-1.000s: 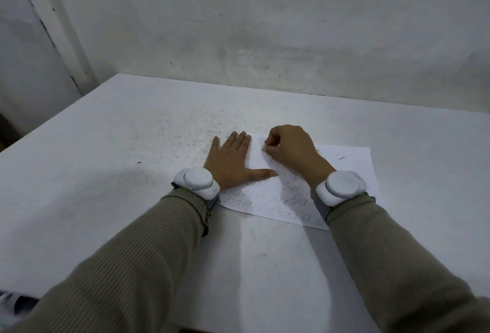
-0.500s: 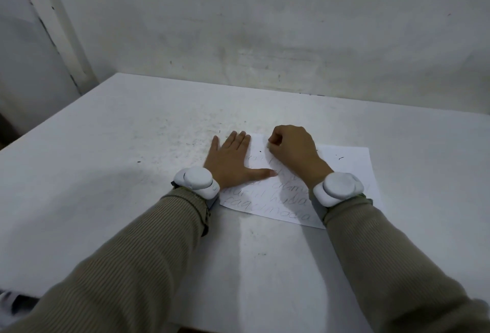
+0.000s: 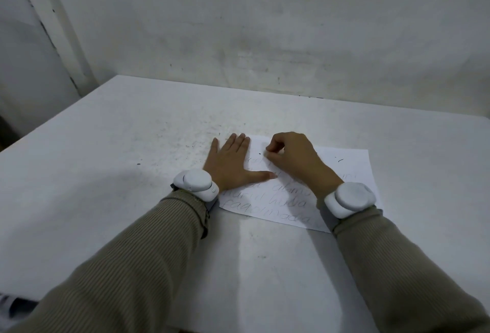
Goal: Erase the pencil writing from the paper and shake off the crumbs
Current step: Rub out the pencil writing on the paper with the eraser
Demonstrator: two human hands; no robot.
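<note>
A white sheet of paper (image 3: pixel 352 170) lies on the white table (image 3: pixel 127 152), with several lines of pencil writing (image 3: pixel 278 204) across its near half. My left hand (image 3: pixel 230 165) lies flat with straight fingers on the sheet's left edge, thumb stretched out over the writing. My right hand (image 3: pixel 294 157) is curled over the top left of the sheet, fingertips pinched together on a small eraser that they almost wholly hide. A few dark crumbs (image 3: pixel 340 159) lie on the upper right of the paper.
Dark specks dot the tabletop (image 3: pixel 185 136) to the left of the paper. A grey wall (image 3: pixel 265 40) stands right behind the table's far edge. White trackers sit on both wrists. The table's left edge drops off at the far left.
My right hand has shifted a little back and forth over the top lines of the sheet. The left hand and the paper have stayed in place.
</note>
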